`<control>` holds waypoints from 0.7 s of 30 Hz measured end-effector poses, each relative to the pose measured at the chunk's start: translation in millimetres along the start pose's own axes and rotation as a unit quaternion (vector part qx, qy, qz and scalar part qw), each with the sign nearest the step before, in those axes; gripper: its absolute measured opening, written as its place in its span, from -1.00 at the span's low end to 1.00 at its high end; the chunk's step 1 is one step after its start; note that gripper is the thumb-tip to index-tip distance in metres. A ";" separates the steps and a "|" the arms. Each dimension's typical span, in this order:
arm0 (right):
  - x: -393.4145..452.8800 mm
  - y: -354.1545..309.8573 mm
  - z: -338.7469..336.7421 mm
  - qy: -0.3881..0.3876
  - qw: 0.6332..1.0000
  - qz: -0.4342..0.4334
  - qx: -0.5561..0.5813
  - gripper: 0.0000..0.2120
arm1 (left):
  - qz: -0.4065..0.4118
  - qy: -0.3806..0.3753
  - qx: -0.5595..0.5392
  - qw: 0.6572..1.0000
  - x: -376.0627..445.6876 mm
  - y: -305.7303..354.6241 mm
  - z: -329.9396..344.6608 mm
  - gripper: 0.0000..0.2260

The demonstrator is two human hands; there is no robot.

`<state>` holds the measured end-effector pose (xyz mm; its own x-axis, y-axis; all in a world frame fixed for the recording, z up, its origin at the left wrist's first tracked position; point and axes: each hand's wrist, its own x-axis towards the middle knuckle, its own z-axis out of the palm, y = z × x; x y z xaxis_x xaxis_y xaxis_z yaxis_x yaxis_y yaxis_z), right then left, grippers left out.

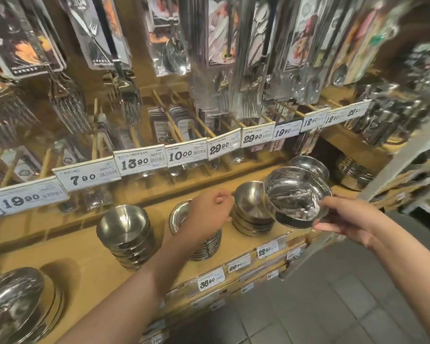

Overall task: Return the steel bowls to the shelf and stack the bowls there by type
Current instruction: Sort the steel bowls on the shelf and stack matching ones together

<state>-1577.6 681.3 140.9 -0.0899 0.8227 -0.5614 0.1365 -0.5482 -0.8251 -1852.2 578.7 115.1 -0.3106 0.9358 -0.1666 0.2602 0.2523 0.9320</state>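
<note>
Right hand [343,214] grips with curled fingers; left hand [209,212] reaches forward, fisted.

Both forearms are bare up to the frame's edge, with no sleeves showing. The left hand [209,212] and right hand [345,219] wear nothing.

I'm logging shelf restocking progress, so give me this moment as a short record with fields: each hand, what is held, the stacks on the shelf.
right hand: grips the rim of a shiny steel bowl, tilted, held above the shelf
left hand: fingers curled, over the middle stack, holding nothing visible
left stack: matte bowls, nested
right stack: matte bowls, beside the held bowl
far bowl: shiny, behind the held one
price tags: along the shelf edge
</note>
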 end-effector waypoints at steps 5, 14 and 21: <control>3.4 -20.2 12.2 -0.069 0.994 -0.024 -0.077 -0.85 | -0.052 -0.085 -0.078 0.992 12.7 15.2 29.2 -0.80; 33.2 -24.4 53.8 -0.239 0.964 -0.019 -0.116 -0.75 | -0.133 0.073 -0.095 0.984 -13.5 12.2 17.8 -0.89; -11.8 -25.9 152.4 -0.411 0.889 -0.061 -0.193 -0.71 | -0.190 0.236 -0.188 0.934 -100.9 -10.1 -44.7 -0.96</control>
<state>-1730.5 662.8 159.2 -0.7957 0.3972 -0.4572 0.3907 -0.2402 -0.8886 -1864.4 470.7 136.9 -0.7073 0.5600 -0.4314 -0.2641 0.3567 0.8961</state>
